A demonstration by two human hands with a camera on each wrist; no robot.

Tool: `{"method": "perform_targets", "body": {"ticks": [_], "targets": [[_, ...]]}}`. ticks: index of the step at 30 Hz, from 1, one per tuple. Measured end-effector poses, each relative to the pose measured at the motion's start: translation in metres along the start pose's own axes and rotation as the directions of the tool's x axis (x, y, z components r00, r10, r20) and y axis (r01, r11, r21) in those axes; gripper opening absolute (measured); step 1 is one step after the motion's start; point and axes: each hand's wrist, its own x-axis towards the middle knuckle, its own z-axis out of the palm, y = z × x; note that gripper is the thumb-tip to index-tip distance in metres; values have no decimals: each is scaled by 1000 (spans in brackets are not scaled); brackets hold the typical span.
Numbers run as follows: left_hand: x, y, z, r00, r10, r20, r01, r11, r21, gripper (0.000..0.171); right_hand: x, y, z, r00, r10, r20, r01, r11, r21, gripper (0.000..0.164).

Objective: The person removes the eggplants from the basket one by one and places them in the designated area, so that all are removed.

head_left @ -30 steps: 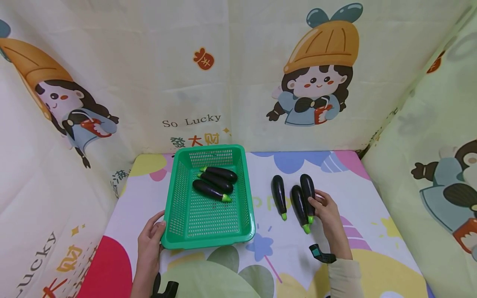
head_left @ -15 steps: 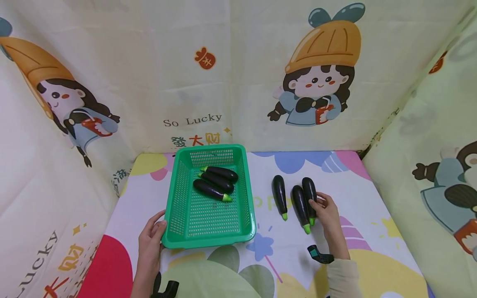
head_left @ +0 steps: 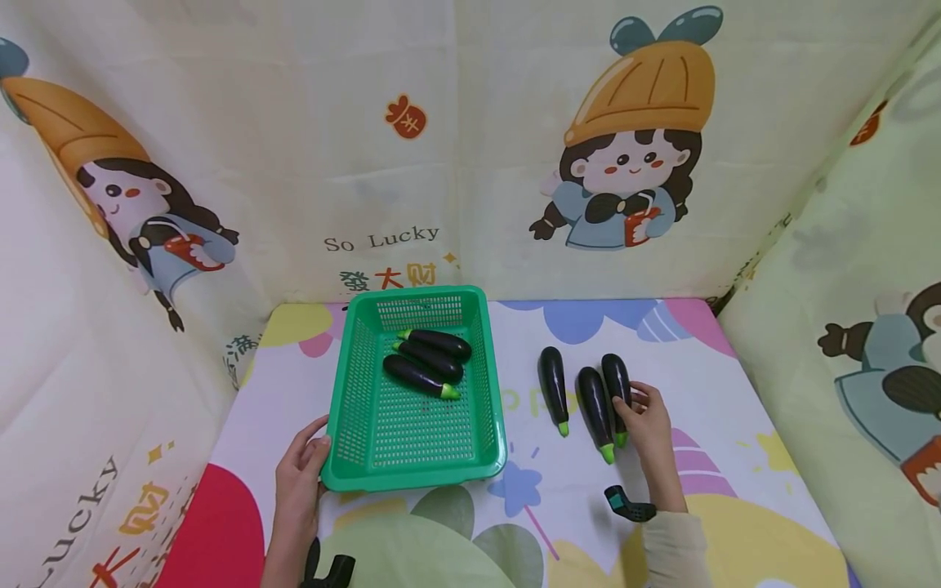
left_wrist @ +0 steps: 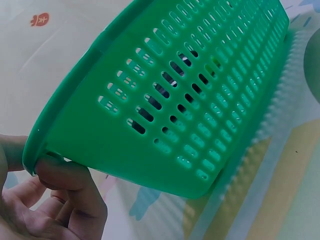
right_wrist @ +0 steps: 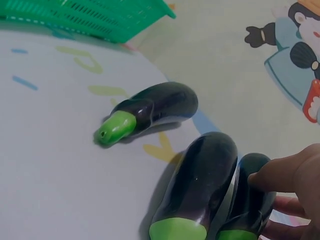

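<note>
Almost nothing moved: right hand [head_left: 647, 420] still curled round the far-right eggplant [head_left: 616, 384] on the table [head_left: 706, 384], beside two more. Left hand [head_left: 301, 469] still pinching the basket [head_left: 412, 474] corner. Looks smooth, stiff, light, maybe slippery; best held mid-body. Lies lengthwise, green stem toward the person.

- We find the basket [head_left: 345, 425] left of centre on the table [head_left: 720, 408]; three eggplants [head_left: 426, 363] lie side by side in its far half.
- Our left hand [head_left: 300, 474] sits at its near left corner.
- Right of the basket lie three more: left eggplant [head_left: 552, 382] apart, middle eggplant [head_left: 592, 400] and right eggplant [head_left: 614, 378] touching.
- Our right hand [head_left: 645, 420] holds the right eggplant.
</note>
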Motion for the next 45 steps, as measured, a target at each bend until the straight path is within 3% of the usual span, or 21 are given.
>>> {"method": "perform_targets", "body": {"ticks": [15, 21, 34, 45], "targets": [[-1, 1, 1, 1000, 1, -3, -1, 1000, 6, 51, 3, 2, 2, 998, -62, 19, 65, 977, -204, 58], [-1, 1, 1, 1000, -1, -4, 1, 1000, 11, 50, 1, 3, 5, 994, -107, 11, 107, 966, -235, 58], [-2, 0, 1, 1000, 7, -2, -7, 1000, 1, 51, -5, -2, 4, 993, -115, 27, 118, 949, -292, 60], [0, -1, 0, 1000, 17, 1, -17, 1000, -6, 50, -9, -19, 1, 984, -177, -31, 155, 925, -348, 58]]}}
